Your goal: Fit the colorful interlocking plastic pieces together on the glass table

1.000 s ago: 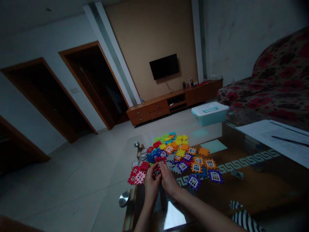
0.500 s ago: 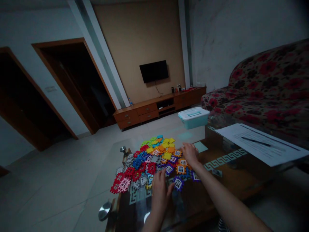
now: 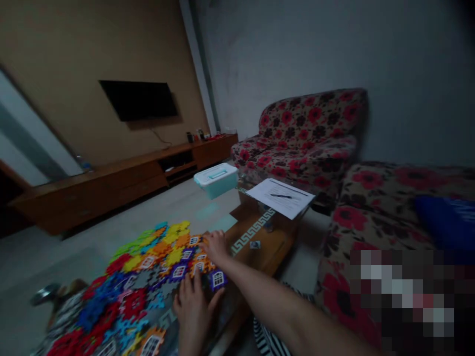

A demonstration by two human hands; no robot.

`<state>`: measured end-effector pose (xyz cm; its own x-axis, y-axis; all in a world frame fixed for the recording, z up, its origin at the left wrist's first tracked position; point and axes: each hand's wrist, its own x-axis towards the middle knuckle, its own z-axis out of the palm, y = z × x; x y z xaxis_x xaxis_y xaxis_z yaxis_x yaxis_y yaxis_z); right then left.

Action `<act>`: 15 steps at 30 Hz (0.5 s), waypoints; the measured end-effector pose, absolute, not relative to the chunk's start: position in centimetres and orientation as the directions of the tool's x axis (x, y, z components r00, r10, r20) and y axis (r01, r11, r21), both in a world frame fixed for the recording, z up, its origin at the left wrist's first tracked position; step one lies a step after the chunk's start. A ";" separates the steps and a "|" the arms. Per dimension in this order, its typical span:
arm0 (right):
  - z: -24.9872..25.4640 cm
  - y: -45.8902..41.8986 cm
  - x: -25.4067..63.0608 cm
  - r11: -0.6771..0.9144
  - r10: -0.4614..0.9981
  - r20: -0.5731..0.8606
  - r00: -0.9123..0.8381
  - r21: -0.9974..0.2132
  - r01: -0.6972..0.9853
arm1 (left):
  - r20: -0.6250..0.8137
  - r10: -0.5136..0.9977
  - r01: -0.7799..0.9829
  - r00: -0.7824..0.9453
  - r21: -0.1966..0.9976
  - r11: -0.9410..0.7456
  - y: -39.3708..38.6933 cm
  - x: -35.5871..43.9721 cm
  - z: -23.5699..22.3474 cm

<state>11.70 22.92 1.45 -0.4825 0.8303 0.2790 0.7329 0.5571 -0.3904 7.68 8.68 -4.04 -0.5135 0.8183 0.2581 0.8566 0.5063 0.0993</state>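
Observation:
Many bright interlocking plastic tiles (image 3: 135, 302) lie in a wide heap on the glass coffee table, several with white window inserts. My left hand (image 3: 193, 302) rests over the near side of the heap, fingers spread and thumb apart, beside a purple window tile (image 3: 217, 279). Just beyond it, my right hand (image 3: 218, 248) lies at the right edge of the heap, fingers apart and bent a little, touching or just above an orange window tile (image 3: 193, 241). Neither hand visibly grips a tile. Motion blurs the tiles at the lower left.
A teal box with a white lid (image 3: 217, 180) stands on the far part of the table. Paper sheets (image 3: 276, 200) with a pen (image 3: 281, 196) lie to its right. Floral sofas (image 3: 311, 123) border the right side. A low wooden cabinet (image 3: 122, 173) runs below a television (image 3: 139, 100).
My view has swung to the right, bringing more of the sofas in. My left hand has come closer to my right hand, its fingers spread beside the purple window tile.

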 end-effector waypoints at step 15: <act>1.0 23.3 10.6 0.394 0.885 0.087 -0.458 -0.665 0.635 | 0.171 0.845 0.860 -0.507 0.155 0.485 9.3 6.2 -2.5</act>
